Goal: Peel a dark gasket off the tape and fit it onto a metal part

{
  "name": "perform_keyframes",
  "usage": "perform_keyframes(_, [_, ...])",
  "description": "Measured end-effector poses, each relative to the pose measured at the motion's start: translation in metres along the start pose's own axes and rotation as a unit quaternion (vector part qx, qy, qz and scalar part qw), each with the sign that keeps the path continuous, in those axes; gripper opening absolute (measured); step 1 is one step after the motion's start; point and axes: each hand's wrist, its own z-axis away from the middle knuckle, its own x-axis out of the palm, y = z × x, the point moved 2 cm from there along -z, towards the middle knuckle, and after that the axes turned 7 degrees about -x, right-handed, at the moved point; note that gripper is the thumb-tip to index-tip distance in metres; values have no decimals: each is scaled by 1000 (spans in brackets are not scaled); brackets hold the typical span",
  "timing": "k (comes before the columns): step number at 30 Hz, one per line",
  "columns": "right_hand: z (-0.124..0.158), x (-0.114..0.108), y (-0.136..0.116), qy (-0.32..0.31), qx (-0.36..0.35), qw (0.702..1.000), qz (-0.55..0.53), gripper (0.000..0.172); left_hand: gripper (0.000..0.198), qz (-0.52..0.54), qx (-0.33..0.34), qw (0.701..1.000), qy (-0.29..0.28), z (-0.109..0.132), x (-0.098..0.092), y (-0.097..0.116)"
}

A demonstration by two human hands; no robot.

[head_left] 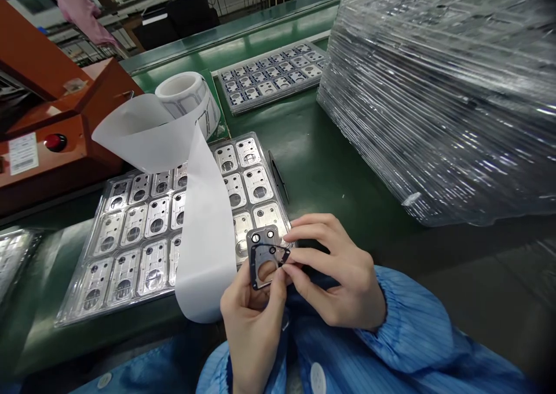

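My left hand holds a small square metal plate with round holes, up in front of me. My right hand pinches a thin black gasket against the plate's right edge with thumb and forefinger. Just behind the hands lies a clear plastic tray filled with rows of the same metal plates. A long white backing strip curls from a label roll down over the tray and ends beside my left hand. Both sleeves are blue.
Black tweezers lie on the green belt right of the tray. A tall stack of clear empty trays fills the right side. A second filled tray sits further back. An orange machine with a red button stands at left.
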Motion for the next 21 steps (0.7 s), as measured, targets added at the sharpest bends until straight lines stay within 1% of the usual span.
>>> perform_keyframes(6, [2,-2,2,-5,-40,997,70,12,14,24,-15,999,20,-2,-1,-1])
perform_keyframes(12, [3,-1,5,5,-36,998,57,13,13,61,-34,998,6,-2,-1,0])
perform_keyframes(16, [0,-6,8,22,-9,999,39,21,17,73,-57,996,-11,-3,3,1])
perform_keyframes(18, [-3,-8,10,27,17,999,12,24,17,75,-62,995,0,-2,4,1])
perform_keyframes(21, [-9,-7,13,12,69,997,-43,22,17,73,-65,995,20,-1,4,1])
